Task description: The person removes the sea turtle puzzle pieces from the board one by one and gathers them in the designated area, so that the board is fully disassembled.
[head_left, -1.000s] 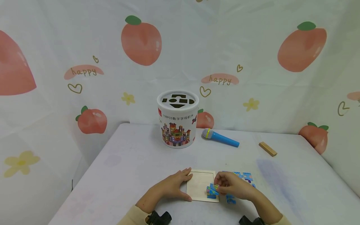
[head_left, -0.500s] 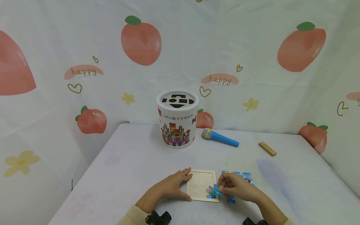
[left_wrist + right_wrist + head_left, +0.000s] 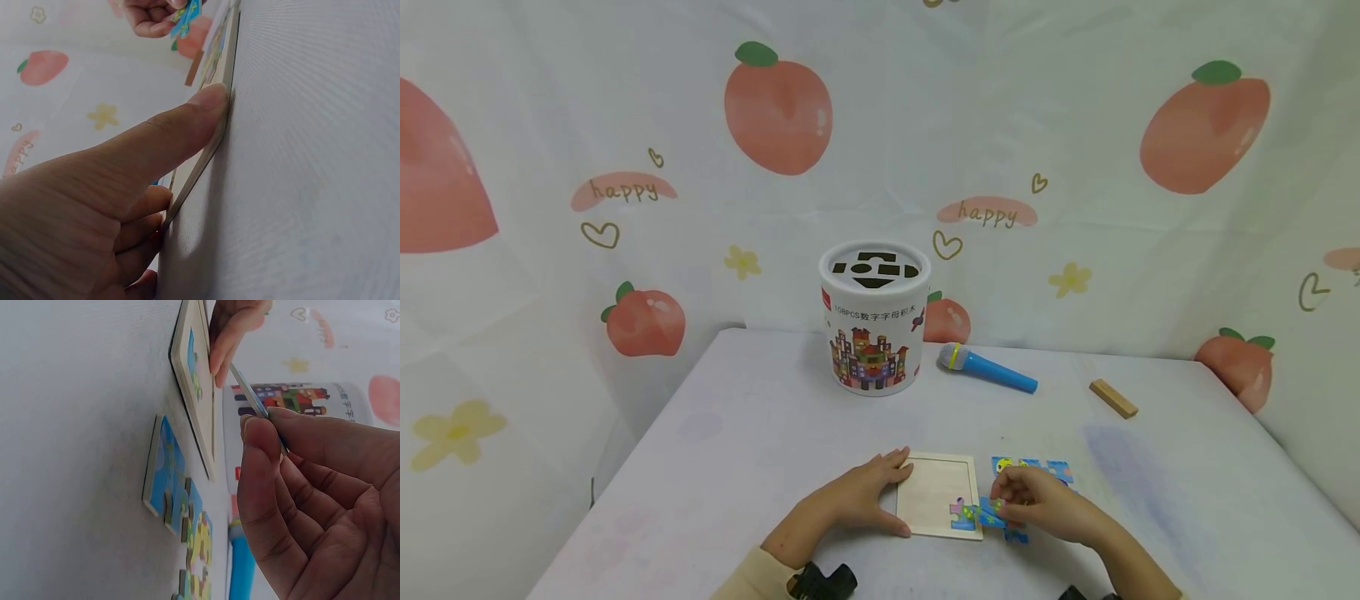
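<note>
My left hand [image 3: 868, 496] lies along the left side of a shallow wooden puzzle tray [image 3: 928, 492], thumb at the near corner and fingers spread towards the far one. In the left wrist view its extended thumb [image 3: 169, 131] presses on the tray's edge. Between thumb and index finger, my right hand [image 3: 1041, 500] pinches a blue jigsaw piece [image 3: 991, 514], raised just past the tray's right edge. In the right wrist view that piece [image 3: 253, 394] shows edge-on. A blue and pink jigsaw piece [image 3: 960, 518] lies in the tray's near right corner.
Several loose jigsaw pieces [image 3: 1032, 463] lie right of the tray, partly hidden by my right hand. Farther back stand a white bucket [image 3: 876, 333] with shape holes in its lid, a blue toy microphone [image 3: 1000, 372] and a wooden block [image 3: 1114, 398].
My right hand has moved right with the pinched jigsaw piece, from over the tray's near right corner to beyond its edge, uncovering the piece lying there. The left hand keeps still.
</note>
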Available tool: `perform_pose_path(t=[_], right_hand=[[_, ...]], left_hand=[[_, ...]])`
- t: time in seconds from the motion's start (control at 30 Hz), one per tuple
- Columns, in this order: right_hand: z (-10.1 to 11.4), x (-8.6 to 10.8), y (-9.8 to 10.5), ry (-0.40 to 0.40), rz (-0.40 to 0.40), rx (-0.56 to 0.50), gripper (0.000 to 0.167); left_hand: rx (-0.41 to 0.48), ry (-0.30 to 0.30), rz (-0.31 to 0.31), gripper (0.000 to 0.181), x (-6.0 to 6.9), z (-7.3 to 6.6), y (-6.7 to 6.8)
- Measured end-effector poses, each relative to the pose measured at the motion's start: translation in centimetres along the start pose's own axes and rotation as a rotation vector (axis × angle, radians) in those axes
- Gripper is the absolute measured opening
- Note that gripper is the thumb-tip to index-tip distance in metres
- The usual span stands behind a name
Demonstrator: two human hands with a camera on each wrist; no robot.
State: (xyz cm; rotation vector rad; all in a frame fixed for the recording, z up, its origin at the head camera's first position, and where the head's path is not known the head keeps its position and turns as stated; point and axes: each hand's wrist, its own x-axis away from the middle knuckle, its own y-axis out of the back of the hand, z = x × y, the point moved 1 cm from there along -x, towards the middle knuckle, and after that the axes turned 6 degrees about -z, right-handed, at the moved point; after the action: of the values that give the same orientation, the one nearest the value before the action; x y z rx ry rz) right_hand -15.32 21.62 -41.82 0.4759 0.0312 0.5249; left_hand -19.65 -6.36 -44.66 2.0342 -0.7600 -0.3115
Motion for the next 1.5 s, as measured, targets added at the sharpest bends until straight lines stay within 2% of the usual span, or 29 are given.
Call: perform_pose_path(t=[0.23,0.73,1.03,1.5], right_hand=[[-0.5,0.4,0.1,-0.038,-0.012,-0.013,0.017],[-0.8,1.0,0.8,-0.047,-0.018,0.014,0.017],[-1.4,1.6,1.3,-0.019,-0.009,0.004,0.02],[-1.7,2.2,1.6,-0.056,-0.051,-0.004,0.016]], left_hand=[[-0.005,-0.002,0.001,0.09,0.2,-0.1,0.0],[-0.011,-0.003,0.006,0.089,0.2,-0.2,0.2],[-0.003,-0.002,0.002,0.089,0.1,-0.2,0.2],[-0.008,-0.013,-0.011,0.09,0.3,-0.1,0.2]])
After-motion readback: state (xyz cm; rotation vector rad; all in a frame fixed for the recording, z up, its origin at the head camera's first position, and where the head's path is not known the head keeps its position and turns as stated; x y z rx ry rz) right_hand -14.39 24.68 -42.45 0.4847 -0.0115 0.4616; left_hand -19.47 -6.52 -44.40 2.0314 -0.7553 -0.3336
